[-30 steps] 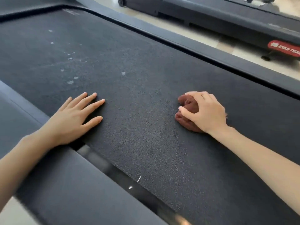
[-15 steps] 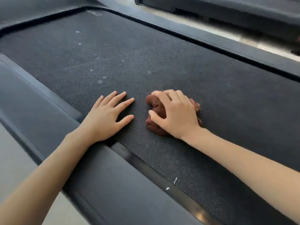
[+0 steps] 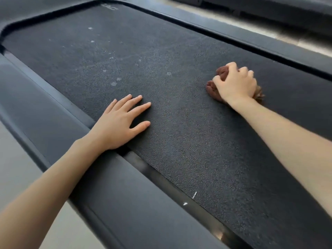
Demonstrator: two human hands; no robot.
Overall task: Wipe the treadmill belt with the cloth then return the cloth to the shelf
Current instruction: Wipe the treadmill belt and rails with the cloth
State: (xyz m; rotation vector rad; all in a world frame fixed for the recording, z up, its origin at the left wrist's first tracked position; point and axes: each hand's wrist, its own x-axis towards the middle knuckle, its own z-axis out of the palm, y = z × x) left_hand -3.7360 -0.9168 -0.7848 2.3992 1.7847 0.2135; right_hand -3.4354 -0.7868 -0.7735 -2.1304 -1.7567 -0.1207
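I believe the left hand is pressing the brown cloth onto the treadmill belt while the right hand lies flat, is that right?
Not quite: the head view shows the hands swapped. The right hand presses the brown cloth onto the treadmill belt, while the left hand lies flat.

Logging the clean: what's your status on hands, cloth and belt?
Right hand shut on cloth, pressed to belt. Left hand flat, open, braced at belt edge. Pale spots ahead unwiped. Nothing in the way.

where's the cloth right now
In the head view the brown cloth is bunched under the right hand on the treadmill belt, near its far edge, well apart from the left hand lying flat.
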